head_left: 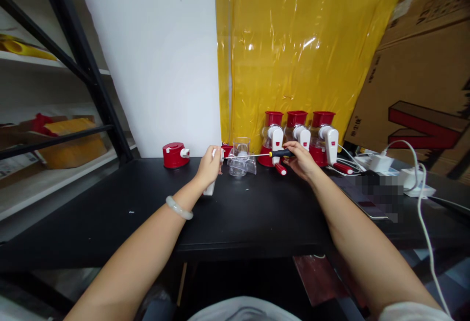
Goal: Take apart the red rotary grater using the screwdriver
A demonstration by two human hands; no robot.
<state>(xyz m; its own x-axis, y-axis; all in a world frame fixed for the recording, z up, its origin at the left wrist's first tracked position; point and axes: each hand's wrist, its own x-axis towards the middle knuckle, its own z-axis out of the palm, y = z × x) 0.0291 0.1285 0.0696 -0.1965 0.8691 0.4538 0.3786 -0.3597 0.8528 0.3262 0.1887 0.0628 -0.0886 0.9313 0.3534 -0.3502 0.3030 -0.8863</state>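
My left hand (209,167) is closed around a white crank arm (209,189), whose lower end sticks out below the fingers. My right hand (301,161) grips the dark handle of a screwdriver (282,153). The long shaft runs level to the left, and its tip meets the white piece at my left fingers; the exact contact is too small to make out. Behind the shaft stands a clear plastic grater body (239,166), with a red part (226,150) partly hidden beside it. To the left sits a red grater base (175,156) with a white knob.
Three red and white rotary graters (272,135) stand in a row at the back of the black table (238,218). White chargers and cables (382,162) lie at the right, near a dark flat device (362,194). A cardboard box (414,81) leans behind; shelving (99,101) stands left.
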